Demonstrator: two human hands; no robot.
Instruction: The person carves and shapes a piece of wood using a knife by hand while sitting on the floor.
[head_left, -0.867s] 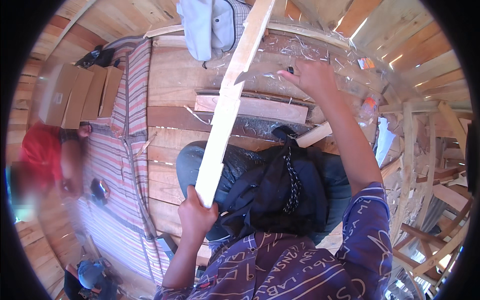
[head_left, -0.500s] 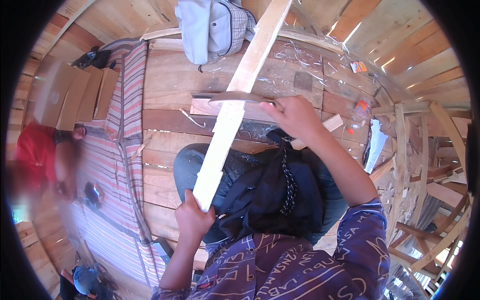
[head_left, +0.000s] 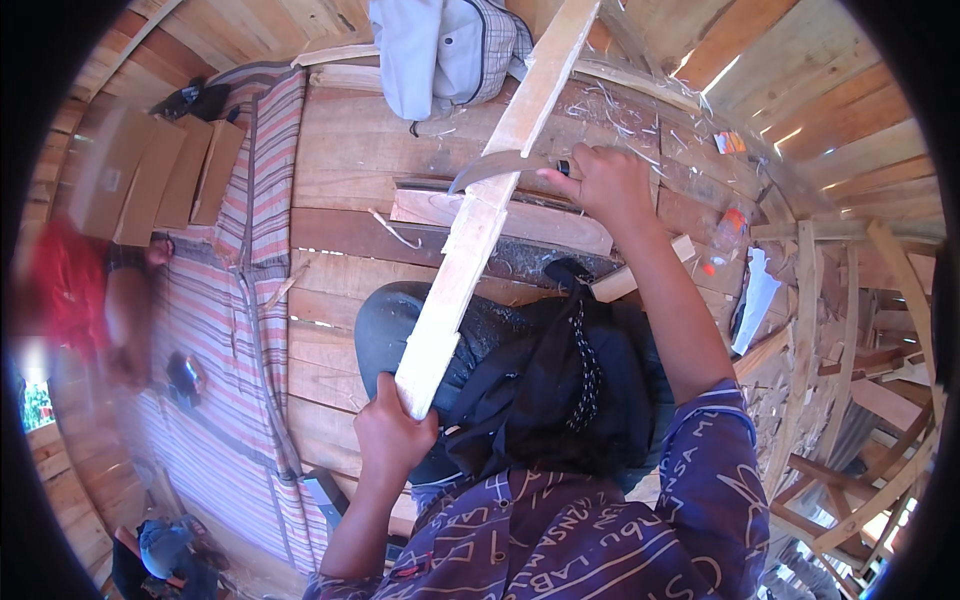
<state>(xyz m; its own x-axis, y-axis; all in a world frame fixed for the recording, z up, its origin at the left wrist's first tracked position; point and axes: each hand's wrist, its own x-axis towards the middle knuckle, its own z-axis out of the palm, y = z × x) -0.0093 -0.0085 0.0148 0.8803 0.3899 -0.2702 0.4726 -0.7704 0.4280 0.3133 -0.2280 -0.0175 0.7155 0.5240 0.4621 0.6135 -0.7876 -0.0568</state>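
Observation:
A long, pale wooden plank slants across my lap, its far end running up past the top edge of the view. My left hand is closed round its near end. A curved-bladed knife lies across the plank's upper part, the blade against the wood and its tip past the left edge. Its dark handle is in the closed fist of my right hand. Stepped, roughly hewn notches show along the plank's left edge, below the blade. Black cloth covers part of my lap.
A grey bag lies on the plank floor ahead. Wood offcuts and shavings are scattered beyond my knees. An orange-capped plastic bottle is at right. On the left, a person in red sits by cardboard boxes and a striped mat.
The knife has moved slightly up along the plank, its blade now tilted with the tip lower. My right hand rose with it. My left hand keeps its grip on the near end.

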